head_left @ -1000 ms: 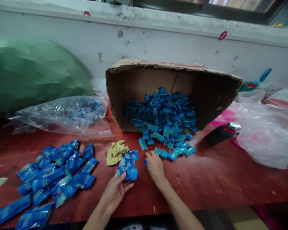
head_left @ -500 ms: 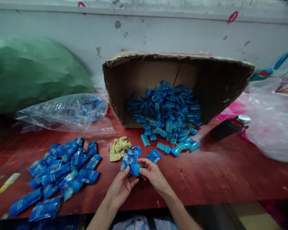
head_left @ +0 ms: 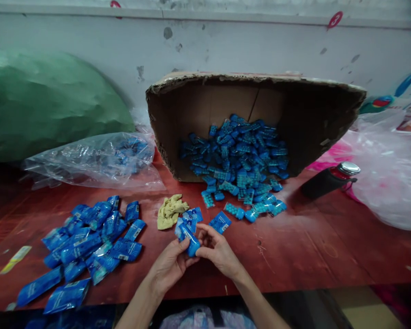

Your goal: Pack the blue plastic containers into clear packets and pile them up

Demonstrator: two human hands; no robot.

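Pale, stained wall (head_left: 260, 50) spans the upper frame, bearing a red tag marked 3 (head_left: 335, 20) at upper right. Red, scuffed tabletop (head_left: 294, 260) fills the lower half and serves as your work surface.

Your left hand (head_left: 173, 264), at lower centre, is grasping a glossy blue piece with a rounded end (head_left: 191, 241), its thumb laid against the side. Your right hand (head_left: 219, 253) meets it from the other side, thumb and curled fingers closed at the rounded end. The piece is tilted, its rounded end towards you; contact under the fingertips is hidden.

Just beyond your hands lie printed blue flat packets (head_left: 193, 214). A separate blue printed packet with a white label (head_left: 220, 222) lies just beyond your right fingers. Left of these is a crumpled yellow cloth (head_left: 171, 211).

Centre frame holds a brown cardboard box with a ragged rim (head_left: 315, 119), its opening facing you; a heap of blue pieces in clear wrapping (head_left: 241, 151) spills from it onto the table. At lower left, note a pile of filled shiny blue packets (head_left: 85, 246).

At upper left stands a large green bag (head_left: 55, 105), with a clear plastic bag (head_left: 85, 155) before it. At right, a black bottle with a silver cap (head_left: 320, 183) leans near a translucent whitish plastic bag (head_left: 393, 178).
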